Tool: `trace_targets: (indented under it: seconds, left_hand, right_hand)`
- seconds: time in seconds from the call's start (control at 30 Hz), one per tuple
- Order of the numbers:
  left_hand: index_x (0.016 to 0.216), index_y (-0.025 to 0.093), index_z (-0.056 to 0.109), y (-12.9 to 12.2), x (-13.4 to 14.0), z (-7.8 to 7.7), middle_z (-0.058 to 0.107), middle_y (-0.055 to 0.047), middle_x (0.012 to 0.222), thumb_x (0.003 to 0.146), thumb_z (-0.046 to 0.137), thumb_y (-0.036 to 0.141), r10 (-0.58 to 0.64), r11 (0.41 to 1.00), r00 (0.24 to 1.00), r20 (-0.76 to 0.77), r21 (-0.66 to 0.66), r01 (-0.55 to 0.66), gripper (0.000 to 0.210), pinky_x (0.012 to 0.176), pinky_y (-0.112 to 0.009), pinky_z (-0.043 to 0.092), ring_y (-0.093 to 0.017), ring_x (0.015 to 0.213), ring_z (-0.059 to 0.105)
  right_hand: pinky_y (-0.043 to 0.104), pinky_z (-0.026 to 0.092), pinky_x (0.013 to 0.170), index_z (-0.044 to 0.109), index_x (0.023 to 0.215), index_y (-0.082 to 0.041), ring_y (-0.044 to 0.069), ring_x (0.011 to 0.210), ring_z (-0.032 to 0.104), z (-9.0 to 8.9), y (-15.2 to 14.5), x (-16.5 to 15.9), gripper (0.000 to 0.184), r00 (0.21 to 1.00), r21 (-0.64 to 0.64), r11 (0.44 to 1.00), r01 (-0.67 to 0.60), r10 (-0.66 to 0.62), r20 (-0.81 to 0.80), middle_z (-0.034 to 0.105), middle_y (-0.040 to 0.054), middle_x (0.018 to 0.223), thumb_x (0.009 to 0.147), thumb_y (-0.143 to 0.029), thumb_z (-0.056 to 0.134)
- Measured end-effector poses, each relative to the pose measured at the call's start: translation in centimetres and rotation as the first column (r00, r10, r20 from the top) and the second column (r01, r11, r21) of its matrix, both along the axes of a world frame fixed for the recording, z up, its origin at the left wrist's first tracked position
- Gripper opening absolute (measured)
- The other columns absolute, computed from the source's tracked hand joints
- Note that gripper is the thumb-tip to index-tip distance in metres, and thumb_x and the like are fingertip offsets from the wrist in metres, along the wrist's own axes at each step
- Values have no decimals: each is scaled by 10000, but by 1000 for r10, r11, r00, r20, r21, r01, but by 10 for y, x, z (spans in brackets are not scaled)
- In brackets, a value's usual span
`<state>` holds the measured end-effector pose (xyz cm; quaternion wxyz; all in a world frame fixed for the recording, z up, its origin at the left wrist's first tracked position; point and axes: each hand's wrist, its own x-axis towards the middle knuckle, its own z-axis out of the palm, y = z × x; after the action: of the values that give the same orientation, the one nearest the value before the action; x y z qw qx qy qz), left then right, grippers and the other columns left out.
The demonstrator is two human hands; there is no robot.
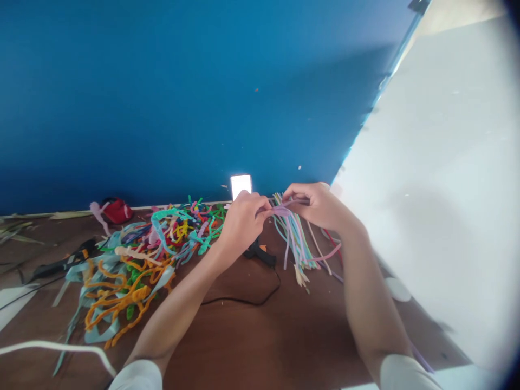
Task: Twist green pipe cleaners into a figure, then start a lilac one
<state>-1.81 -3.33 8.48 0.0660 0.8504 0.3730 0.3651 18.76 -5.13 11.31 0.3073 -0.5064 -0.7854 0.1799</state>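
My left hand [244, 219] is closed, thumb and fingers pinching one end of some purple pipe cleaners [283, 210]. On the other side, my right hand [320, 206] pinches the same purple strands, which stretch between the two hands above the table. Whether it is one folded strand or several is hard to make out. Below and behind them lies a loose bundle of pastel pipe cleaners [298, 244] in green, blue, lilac and pink. A black hot glue gun [264, 254] with an orange part rests under my left wrist, partly hidden.
A tangled heap of coloured pipe cleaners [138, 271] covers the table's left side. A lit phone [241, 186] leans against the blue wall [182, 97]. A red object [117, 210] sits at the back left. A black cord [247, 302] and white cable [57, 345] cross the brown table [260, 352].
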Motion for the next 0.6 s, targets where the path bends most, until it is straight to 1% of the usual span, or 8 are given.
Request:
trace_targets:
  seconds: [0.1,0.17,0.23,0.27,0.33,0.43,0.5,0.6]
  left_hand:
    - [789,166,638,0,4,-5,662,-64,807,917,538,156,149,977,983,-103,167,-131,162,710,-323,372,-228,869,521]
    - [791,165,635,0,4,-7,661,-76,801,917,516,141,222,957,969,-110,214,-195,174,685,-322,362,-240,879,529]
    - [781,167,644,1,3,-6,666,-74,790,895,544,146,237,959,969,-65,173,-223,154,658,-313,353,-233,858,544]
    - [773,168,655,3,2,-6,671,-66,780,879,568,156,216,971,976,-21,109,-213,137,645,-305,354,-219,826,553]
    - [767,168,683,7,0,-5,679,-39,743,855,608,190,131,989,984,117,-88,-121,118,621,-282,365,-179,737,564]
    - [783,154,720,12,-2,-2,687,-23,707,845,646,283,-4,940,916,401,-310,140,161,624,-258,410,-143,673,573]
    - [787,143,728,14,-4,-1,692,-30,710,822,686,342,-48,893,826,561,-346,287,207,651,-256,438,-141,687,585]
    - [787,145,733,13,-6,2,695,-31,724,775,749,376,-72,817,719,691,-373,440,232,692,-254,453,-138,718,595]
  right_hand:
    - [286,279,550,632,846,-216,112,571,436,0,-7,-12,105,1000,-29,1000,-6,7,15,586,-22,648,887,-286,566]
    - [290,273,564,618,833,-210,114,592,442,1,-11,-21,128,999,-1,1000,-26,26,30,579,-18,664,903,-285,541]
    - [293,263,572,596,807,-203,111,591,432,2,-15,-28,198,998,34,999,-41,39,55,552,-19,652,940,-298,484]
    - [294,258,574,580,789,-200,109,589,428,3,-16,-31,232,996,49,998,-49,46,72,537,-21,643,956,-300,455]
    - [293,258,587,553,766,-196,106,592,427,5,-17,-35,271,992,75,995,-70,61,108,524,-22,639,978,-297,417]
    - [286,275,611,551,775,-195,103,618,443,7,-19,-37,253,988,98,992,-81,66,141,560,-15,691,979,-270,421]
    - [284,275,602,561,775,-197,100,601,429,8,-20,-38,230,988,99,992,-73,58,146,555,-18,678,966,-252,445]
    - [292,262,571,559,723,-198,100,549,382,9,-22,-37,252,989,83,993,-80,69,133,482,-29,584,951,-273,483]
